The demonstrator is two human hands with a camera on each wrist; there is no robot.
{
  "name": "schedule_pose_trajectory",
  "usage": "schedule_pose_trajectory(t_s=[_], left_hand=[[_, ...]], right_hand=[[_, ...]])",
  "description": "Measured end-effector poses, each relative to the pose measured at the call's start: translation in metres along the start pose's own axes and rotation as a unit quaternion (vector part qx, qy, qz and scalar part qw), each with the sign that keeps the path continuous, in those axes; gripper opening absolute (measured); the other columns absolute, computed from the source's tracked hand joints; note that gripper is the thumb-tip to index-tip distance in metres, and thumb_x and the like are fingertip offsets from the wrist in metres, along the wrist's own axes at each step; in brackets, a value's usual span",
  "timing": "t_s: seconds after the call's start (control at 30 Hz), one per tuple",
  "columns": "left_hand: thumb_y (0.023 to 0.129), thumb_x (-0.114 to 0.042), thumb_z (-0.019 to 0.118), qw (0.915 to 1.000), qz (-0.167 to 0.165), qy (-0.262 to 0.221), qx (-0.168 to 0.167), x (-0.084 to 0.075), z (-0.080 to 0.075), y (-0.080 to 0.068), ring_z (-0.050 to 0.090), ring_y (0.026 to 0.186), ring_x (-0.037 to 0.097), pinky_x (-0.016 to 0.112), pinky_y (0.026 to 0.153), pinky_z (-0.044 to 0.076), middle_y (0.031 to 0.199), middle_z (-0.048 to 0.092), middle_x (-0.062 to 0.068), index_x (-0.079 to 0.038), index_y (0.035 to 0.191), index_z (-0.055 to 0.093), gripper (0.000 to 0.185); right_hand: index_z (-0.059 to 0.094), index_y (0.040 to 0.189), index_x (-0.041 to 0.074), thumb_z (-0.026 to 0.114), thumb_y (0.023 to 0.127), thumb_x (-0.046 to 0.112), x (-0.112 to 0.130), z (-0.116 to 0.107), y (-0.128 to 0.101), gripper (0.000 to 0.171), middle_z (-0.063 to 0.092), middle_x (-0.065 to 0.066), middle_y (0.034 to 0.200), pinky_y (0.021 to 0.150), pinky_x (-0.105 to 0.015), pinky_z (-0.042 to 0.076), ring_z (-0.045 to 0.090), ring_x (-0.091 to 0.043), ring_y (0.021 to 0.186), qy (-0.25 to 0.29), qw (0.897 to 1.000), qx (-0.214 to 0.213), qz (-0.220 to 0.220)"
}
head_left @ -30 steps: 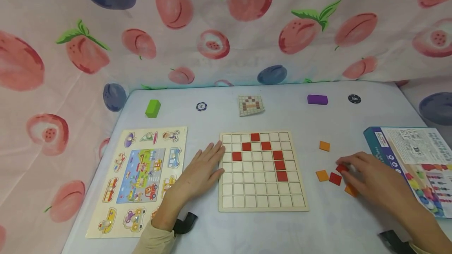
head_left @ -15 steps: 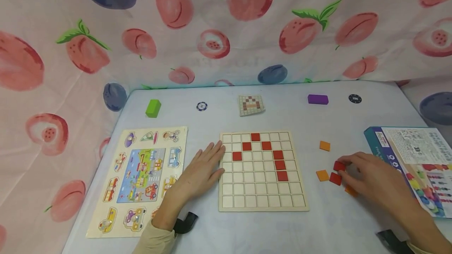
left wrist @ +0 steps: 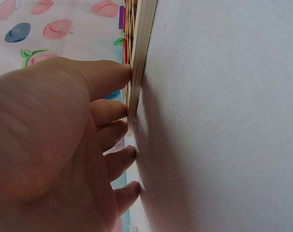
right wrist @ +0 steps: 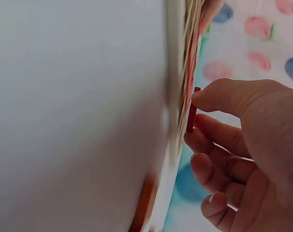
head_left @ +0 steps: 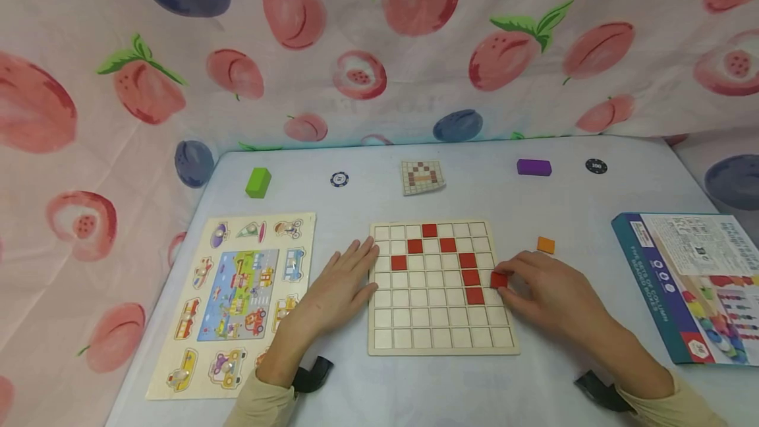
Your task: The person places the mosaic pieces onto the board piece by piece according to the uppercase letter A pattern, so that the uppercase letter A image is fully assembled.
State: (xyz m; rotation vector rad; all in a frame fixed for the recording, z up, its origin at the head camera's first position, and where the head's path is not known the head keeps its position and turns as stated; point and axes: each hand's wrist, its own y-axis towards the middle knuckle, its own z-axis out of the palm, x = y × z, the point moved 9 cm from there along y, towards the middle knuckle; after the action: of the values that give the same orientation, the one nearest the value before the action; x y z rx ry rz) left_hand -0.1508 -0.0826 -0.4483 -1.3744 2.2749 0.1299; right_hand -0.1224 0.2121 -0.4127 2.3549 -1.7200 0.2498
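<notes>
A wooden grid board point(head_left: 439, 319) lies mid-table with several red square tiles point(head_left: 470, 277) set in its cells, forming part of an arch. My left hand point(head_left: 338, 290) rests beside the board with fingers extended; thumb and fingertips touch its left edge point(left wrist: 142, 48). Over the board's right edge, my right hand point(head_left: 551, 292) pinches another red tile point(head_left: 498, 280) between thumb and fingers. The right wrist view shows this tile point(right wrist: 192, 113) edge-on, near the board's surface. An orange tile point(head_left: 545, 245) lies beyond that hand, which hides the other loose tiles.
A picture puzzle board point(head_left: 237, 295) lies at left, a colourful box point(head_left: 694, 288) at right. Along the back are a green block point(head_left: 258, 183), a patterned chip point(head_left: 339, 179), a small pattern card point(head_left: 422, 178), a purple block point(head_left: 534, 167) and a black chip point(head_left: 595, 166).
My right hand has picked up a red tile from the loose tiles and carried it left to the grid board's right edge. The left hand has stayed in place.
</notes>
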Motion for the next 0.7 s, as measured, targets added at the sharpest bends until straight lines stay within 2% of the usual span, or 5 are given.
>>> schedule_pose_trajectory(t_s=[0.1, 0.3, 0.43, 0.53, 0.7], left_hand=[[0.110, -0.032, 0.057, 1.0000, 0.003, -0.001, -0.005, 0.000, 0.000, 0.000, 0.021, 0.168, 0.032, 0.058, 0.137, 0.020, 0.179, 0.025, 0.007, -0.009, 0.167, 0.034, 0.066], [0.110, -0.031, 0.059, 0.9999, 0.006, -0.001, -0.011, -0.001, -0.001, -0.001, 0.022, 0.167, 0.034, 0.059, 0.136, 0.020, 0.178, 0.026, 0.010, -0.008, 0.167, 0.035, 0.066], [0.110, -0.033, 0.058, 1.0000, 0.001, -0.001, -0.009, 0.001, -0.001, -0.001, 0.020, 0.168, 0.032, 0.058, 0.137, 0.020, 0.179, 0.025, 0.007, -0.010, 0.167, 0.034, 0.066], [0.110, -0.034, 0.057, 1.0000, -0.003, -0.001, -0.007, 0.002, -0.001, -0.002, 0.020, 0.168, 0.031, 0.058, 0.137, 0.019, 0.179, 0.025, 0.005, -0.011, 0.168, 0.034, 0.066], [0.110, -0.035, 0.057, 1.0000, -0.004, -0.003, -0.004, 0.001, 0.000, -0.001, 0.020, 0.168, 0.029, 0.057, 0.137, 0.019, 0.179, 0.025, 0.004, -0.012, 0.168, 0.033, 0.067]], right_hand=[[0.081, 0.113, 0.018, 0.087, 0.085, 0.028, 0.027, 0.007, 0.010, 0.031, 0.076, 0.002, 0.105, 0.079, -0.039, 0.064, 0.070, -0.016, 0.093, -0.002, 0.999, -0.005, -0.044], [0.081, 0.110, 0.024, 0.085, 0.088, 0.030, 0.079, 0.026, 0.024, 0.023, 0.074, 0.010, 0.099, 0.072, -0.026, 0.056, 0.060, -0.006, 0.084, 0.016, 0.993, 0.012, -0.118], [0.081, 0.107, 0.024, 0.085, 0.089, 0.030, 0.108, 0.032, 0.037, 0.019, 0.075, 0.011, 0.099, 0.074, -0.027, 0.059, 0.067, -0.007, 0.087, 0.017, 0.986, 0.019, -0.162], [0.081, 0.103, 0.024, 0.086, 0.090, 0.029, 0.123, 0.035, 0.048, 0.015, 0.076, 0.010, 0.097, 0.074, -0.027, 0.061, 0.069, -0.010, 0.088, 0.019, 0.983, 0.017, -0.182], [0.081, 0.099, 0.025, 0.085, 0.092, 0.031, 0.133, 0.038, 0.062, 0.011, 0.075, 0.009, 0.097, 0.076, -0.027, 0.061, 0.068, -0.011, 0.089, 0.016, 0.983, 0.013, -0.181]])
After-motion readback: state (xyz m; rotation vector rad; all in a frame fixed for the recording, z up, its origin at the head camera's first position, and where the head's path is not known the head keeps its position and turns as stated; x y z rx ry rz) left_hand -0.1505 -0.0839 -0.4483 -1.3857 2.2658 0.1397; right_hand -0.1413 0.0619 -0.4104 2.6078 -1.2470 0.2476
